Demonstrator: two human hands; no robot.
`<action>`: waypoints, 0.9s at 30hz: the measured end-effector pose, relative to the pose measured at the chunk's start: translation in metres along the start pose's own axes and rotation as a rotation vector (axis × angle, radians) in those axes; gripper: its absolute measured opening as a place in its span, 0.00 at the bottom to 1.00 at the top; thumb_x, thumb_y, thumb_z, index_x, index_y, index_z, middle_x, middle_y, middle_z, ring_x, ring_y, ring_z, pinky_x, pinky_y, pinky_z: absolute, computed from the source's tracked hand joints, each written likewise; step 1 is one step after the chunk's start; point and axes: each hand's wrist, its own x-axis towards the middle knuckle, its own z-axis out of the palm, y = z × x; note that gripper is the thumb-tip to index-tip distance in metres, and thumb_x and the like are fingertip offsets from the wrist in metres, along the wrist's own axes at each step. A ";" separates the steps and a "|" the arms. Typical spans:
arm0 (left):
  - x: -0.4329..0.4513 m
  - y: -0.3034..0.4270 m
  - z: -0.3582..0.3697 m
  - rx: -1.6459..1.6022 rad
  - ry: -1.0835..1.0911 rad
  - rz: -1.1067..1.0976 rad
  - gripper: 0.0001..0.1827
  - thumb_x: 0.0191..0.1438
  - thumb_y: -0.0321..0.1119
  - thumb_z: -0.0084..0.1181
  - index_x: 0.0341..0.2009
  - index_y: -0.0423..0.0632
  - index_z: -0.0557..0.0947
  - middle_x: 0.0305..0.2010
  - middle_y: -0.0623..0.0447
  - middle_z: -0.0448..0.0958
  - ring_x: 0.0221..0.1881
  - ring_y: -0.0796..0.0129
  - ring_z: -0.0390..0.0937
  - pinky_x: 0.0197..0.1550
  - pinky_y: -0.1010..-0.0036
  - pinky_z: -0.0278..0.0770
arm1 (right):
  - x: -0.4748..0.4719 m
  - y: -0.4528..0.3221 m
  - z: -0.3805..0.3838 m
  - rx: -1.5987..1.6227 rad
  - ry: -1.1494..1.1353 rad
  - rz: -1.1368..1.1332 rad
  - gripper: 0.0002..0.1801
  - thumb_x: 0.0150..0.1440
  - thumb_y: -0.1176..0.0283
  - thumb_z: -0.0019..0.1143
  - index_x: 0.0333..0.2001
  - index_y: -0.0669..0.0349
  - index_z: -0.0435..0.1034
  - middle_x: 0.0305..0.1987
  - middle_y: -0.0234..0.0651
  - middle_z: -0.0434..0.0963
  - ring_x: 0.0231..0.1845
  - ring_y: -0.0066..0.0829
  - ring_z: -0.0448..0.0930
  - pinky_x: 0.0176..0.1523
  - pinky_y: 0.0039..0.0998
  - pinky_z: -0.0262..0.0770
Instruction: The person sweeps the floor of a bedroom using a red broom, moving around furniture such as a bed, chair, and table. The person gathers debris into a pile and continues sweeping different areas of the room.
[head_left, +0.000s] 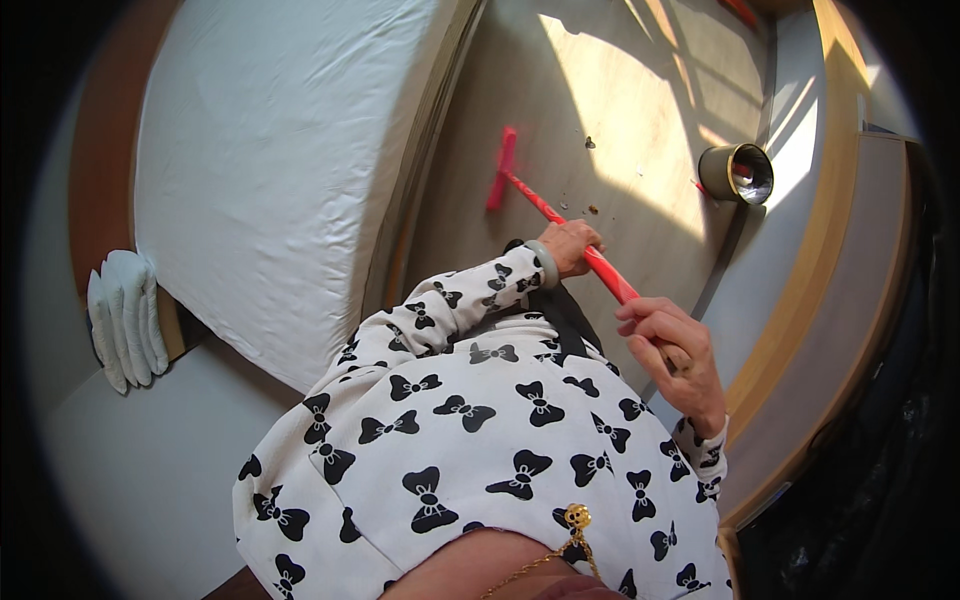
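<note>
My left hand (570, 246), with a pale bangle at the wrist, grips the red patterned handle of a broom (536, 201) partway along. Higher up, near the handle's end, my right hand (671, 352) is closed around it. The pink broom head (502, 169) is on or just above the wood-look floor (480, 90), close to the bed's side; it is blurred. Small bits of debris (592, 210) lie on the floor to the right of the handle, and a dark bit (589, 142) lies farther off at the edge of the sunlight.
A bed with a white-sheeted mattress (270, 165) borders the floor on the left. Folded white cloth items (127, 322) rest at its lower left corner. A small round bin (724, 172) is by the right wall, a thin red object beside it. Wooden furniture (817, 285) edges the right.
</note>
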 end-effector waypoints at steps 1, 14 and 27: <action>-0.009 -0.013 -0.001 0.018 -0.016 -0.025 0.14 0.50 0.40 0.54 0.20 0.45 0.77 0.25 0.43 0.73 0.32 0.50 0.73 0.35 0.61 0.72 | 0.004 0.013 0.006 0.048 -0.008 -0.006 0.04 0.50 0.80 0.53 0.26 0.68 0.67 0.40 0.40 0.75 0.36 0.29 0.75 0.41 0.25 0.69; 0.002 -0.063 0.006 0.082 -0.049 -0.248 0.11 0.51 0.41 0.53 0.27 0.47 0.80 0.31 0.42 0.76 0.38 0.48 0.74 0.41 0.58 0.72 | 0.051 0.049 0.003 0.134 -0.052 0.110 0.07 0.56 0.76 0.49 0.27 0.68 0.66 0.44 0.35 0.73 0.39 0.23 0.74 0.43 0.22 0.70; 0.045 0.027 -0.029 -0.399 0.053 0.155 0.08 0.45 0.22 0.60 0.19 0.41 0.74 0.19 0.48 0.67 0.21 0.64 0.66 0.25 0.74 0.66 | 0.050 0.079 -0.015 0.022 0.228 0.163 0.33 0.44 0.77 0.61 0.55 0.59 0.59 0.56 0.38 0.65 0.50 0.32 0.73 0.45 0.25 0.74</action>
